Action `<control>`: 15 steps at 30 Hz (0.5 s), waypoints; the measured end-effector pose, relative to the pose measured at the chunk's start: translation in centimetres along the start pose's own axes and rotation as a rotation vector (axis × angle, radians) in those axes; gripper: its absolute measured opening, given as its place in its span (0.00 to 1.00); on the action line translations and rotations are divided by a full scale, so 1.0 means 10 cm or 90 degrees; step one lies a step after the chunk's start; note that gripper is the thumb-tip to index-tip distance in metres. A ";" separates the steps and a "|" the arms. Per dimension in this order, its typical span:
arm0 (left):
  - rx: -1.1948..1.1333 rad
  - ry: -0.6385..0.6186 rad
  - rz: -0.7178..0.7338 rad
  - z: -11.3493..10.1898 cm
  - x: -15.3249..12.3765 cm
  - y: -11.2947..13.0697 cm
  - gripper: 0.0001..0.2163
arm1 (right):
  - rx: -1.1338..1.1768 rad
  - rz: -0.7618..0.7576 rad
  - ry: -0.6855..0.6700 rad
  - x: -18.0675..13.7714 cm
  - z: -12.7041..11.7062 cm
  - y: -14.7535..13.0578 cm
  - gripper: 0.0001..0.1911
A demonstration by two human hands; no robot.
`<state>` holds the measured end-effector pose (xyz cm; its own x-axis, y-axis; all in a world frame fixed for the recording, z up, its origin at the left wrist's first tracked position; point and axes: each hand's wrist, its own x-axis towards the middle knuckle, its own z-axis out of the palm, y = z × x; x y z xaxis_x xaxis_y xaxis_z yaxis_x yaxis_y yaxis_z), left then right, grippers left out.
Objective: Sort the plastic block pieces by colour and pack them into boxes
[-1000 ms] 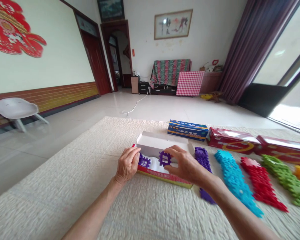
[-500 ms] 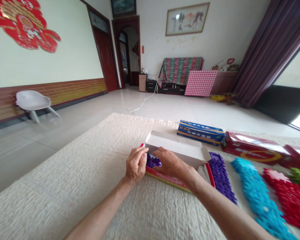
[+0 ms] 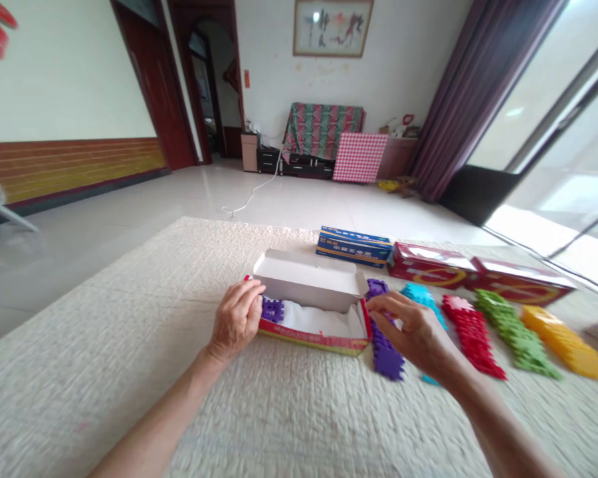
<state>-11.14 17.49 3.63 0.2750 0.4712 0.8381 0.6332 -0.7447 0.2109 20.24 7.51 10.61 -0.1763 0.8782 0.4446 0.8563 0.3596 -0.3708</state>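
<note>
A long red cardboard box lies on the mat with its lid raised at the back. Inside it, a purple interlocking plastic piece sits at the left end, beside a white lining. My left hand is closed over the box's left end. At the right end, my right hand hovers with bent fingers apart, its fingertips by the box's edge and over a row of purple pieces. Nothing shows in that hand. It partly hides the purple row and a row of blue pieces.
Rows of red pieces, green pieces and yellow pieces lie to the right. Behind stand a blue box and dark red boxes. All rest on a cream quilted mat.
My right hand has come out of the box and moved right to its right end. My left hand stays at the left end. The view has turned right, bringing the yellow row into sight.
</note>
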 end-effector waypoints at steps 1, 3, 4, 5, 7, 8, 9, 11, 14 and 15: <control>0.000 0.002 0.005 0.01 0.00 -0.01 0.12 | -0.009 0.022 -0.016 -0.13 -0.04 0.08 0.09; -0.004 0.003 0.016 0.02 -0.01 -0.03 0.12 | -0.027 0.059 -0.059 -0.37 -0.07 0.19 0.08; -0.004 0.006 0.020 0.02 -0.01 -0.04 0.12 | -0.039 0.073 -0.077 -0.47 -0.07 0.23 0.08; -0.003 0.007 0.024 0.02 -0.01 -0.05 0.12 | -0.057 0.086 -0.090 -0.55 -0.05 0.26 0.09; 0.002 0.009 0.029 0.02 -0.01 -0.05 0.12 | -0.108 0.103 -0.100 -0.68 0.01 0.27 0.13; 0.004 0.008 0.031 0.01 -0.01 -0.05 0.12 | -0.137 0.109 -0.098 -0.72 0.05 0.27 0.16; 0.008 0.007 0.032 0.01 -0.01 -0.05 0.12 | -0.163 0.113 -0.095 -0.75 0.09 0.26 0.19; 0.015 0.006 0.033 0.01 -0.01 -0.05 0.11 | -0.201 0.116 -0.098 -0.78 0.17 0.23 0.22; 0.024 0.005 0.033 0.01 -0.01 -0.05 0.12 | -0.219 0.112 -0.095 -0.79 0.23 0.19 0.21; 0.025 0.005 0.034 0.01 -0.01 -0.05 0.12 | -0.215 0.112 -0.087 -0.79 0.23 0.17 0.21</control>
<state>-11.44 17.87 3.41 0.3035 0.4283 0.8511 0.6459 -0.7492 0.1467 21.95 1.90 4.55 -0.0562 0.9590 0.2778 0.9866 0.0961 -0.1322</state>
